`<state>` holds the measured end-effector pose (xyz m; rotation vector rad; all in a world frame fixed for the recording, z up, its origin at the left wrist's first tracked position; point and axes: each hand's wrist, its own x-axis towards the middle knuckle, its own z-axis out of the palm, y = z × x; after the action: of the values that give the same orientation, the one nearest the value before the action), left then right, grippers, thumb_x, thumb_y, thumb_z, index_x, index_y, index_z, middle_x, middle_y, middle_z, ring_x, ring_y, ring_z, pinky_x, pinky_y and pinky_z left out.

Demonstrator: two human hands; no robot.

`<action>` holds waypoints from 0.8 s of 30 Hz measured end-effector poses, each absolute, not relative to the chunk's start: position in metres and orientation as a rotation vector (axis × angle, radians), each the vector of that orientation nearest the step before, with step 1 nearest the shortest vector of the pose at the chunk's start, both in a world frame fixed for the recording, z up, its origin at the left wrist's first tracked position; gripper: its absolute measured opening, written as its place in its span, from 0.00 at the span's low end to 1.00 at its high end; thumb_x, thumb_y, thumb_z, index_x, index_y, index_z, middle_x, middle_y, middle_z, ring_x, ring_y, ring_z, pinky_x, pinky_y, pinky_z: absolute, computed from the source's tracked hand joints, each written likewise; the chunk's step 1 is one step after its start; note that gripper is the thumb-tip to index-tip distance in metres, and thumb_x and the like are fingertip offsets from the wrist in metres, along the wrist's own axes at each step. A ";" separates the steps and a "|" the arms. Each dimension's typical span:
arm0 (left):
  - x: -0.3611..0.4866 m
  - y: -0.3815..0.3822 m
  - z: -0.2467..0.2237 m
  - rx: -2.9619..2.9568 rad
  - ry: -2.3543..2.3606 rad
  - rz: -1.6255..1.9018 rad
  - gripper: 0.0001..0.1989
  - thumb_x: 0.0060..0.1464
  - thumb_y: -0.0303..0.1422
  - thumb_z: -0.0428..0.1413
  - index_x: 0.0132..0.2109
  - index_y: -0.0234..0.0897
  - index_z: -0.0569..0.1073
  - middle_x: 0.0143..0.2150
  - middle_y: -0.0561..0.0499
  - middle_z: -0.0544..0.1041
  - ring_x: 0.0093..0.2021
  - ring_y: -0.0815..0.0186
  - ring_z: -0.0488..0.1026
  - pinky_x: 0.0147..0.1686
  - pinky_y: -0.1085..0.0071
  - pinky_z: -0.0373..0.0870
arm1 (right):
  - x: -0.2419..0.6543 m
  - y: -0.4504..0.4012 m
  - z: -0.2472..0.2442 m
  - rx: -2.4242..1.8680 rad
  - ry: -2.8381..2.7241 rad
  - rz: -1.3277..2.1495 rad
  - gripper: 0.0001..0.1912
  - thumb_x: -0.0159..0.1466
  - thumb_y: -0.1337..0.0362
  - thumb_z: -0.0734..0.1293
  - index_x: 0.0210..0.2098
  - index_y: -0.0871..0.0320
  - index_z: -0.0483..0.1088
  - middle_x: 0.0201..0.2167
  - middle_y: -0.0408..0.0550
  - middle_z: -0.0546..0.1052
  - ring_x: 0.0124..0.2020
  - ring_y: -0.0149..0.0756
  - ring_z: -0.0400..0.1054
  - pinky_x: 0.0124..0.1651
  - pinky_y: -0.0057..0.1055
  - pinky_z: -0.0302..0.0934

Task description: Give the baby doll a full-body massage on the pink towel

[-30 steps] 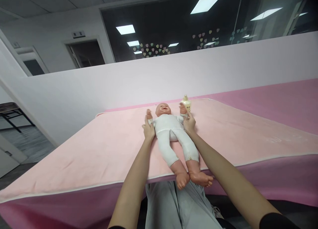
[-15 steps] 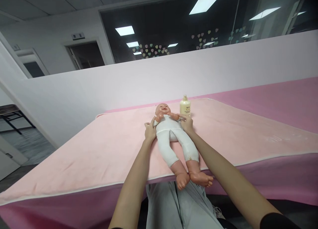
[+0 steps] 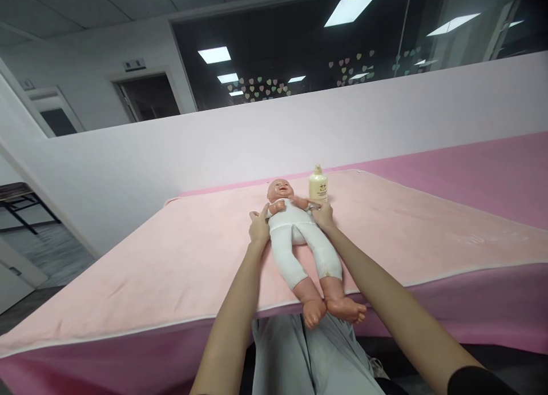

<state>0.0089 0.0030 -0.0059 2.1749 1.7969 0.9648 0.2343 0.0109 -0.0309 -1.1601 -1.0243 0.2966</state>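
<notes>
A baby doll (image 3: 287, 213) with a white cloth body and bare plastic head, hands and feet lies face up, its feet hanging just past the table's near edge. My left hand (image 3: 259, 228) is closed around the doll's arm on the left side, thumb pointing up. On the other side, my right hand (image 3: 324, 217) grips the doll's other arm near the sleeve. Parts of my fingers are hidden behind the arms and body. Just behind my right hand stands a pale yellow pump bottle (image 3: 318, 185), its lower part partly covered.
A peach blanket (image 3: 205, 241) with white edging is spread over a pink table cover (image 3: 505, 155). Behind it rises a white half wall (image 3: 240, 146) below a dark window. A dark-topped table (image 3: 19, 195) stands at the far left.
The doll's forearm on the left has lowered from near its chin onto its chest. My hands stay nearly in the same place.
</notes>
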 end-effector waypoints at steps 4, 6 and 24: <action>0.009 0.003 -0.005 2.055 1.807 1.053 0.27 0.58 0.34 0.42 0.64 0.53 0.50 0.49 0.44 0.62 0.36 0.62 0.73 0.40 0.64 0.67 | 0.230 0.007 -0.029 -1.164 -0.978 0.266 0.21 0.50 0.71 0.60 0.42 0.60 0.73 0.40 0.49 0.76 0.42 0.37 0.69 0.48 0.36 0.62; 0.006 0.006 -0.006 1.855 1.836 1.218 0.30 0.58 0.34 0.42 0.66 0.46 0.44 0.49 0.41 0.65 0.41 0.58 0.72 0.43 0.63 0.67 | 0.234 0.007 -0.030 -1.171 -0.770 0.267 0.23 0.52 0.68 0.61 0.48 0.60 0.69 0.41 0.51 0.75 0.40 0.38 0.70 0.44 0.36 0.64; 0.004 0.012 -0.009 1.687 1.849 1.301 0.33 0.58 0.34 0.42 0.66 0.42 0.35 0.49 0.41 0.66 0.41 0.59 0.73 0.42 0.64 0.67 | 0.239 0.008 -0.030 -1.275 -0.634 0.173 0.24 0.54 0.65 0.60 0.51 0.59 0.65 0.40 0.51 0.73 0.37 0.38 0.68 0.41 0.33 0.62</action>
<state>0.0036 0.0117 -0.0090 1.6866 1.8492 1.3006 0.2390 0.0076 -0.0299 -1.2748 -0.6343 0.1728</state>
